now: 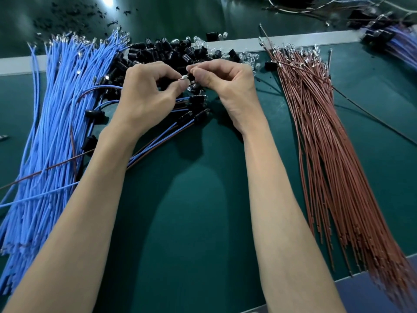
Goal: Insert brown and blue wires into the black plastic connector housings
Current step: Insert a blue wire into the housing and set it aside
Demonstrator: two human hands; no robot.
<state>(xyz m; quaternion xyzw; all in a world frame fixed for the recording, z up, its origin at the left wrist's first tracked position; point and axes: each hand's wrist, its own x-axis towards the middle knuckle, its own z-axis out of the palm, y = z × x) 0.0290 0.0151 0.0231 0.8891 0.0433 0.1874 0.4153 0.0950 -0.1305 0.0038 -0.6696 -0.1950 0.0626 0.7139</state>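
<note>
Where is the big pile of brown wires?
In the head view, the brown wires lie on the right side of the green mat, just right of the right hand and the heap of black housings.

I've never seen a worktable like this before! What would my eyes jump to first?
A big fan of blue wires lies on the left of the green table, and a matching fan of brown wires on the right. In the middle, over a heap of black housings, the left hand and right hand meet, their fingers pinching a shiny metal wire tip.
</note>
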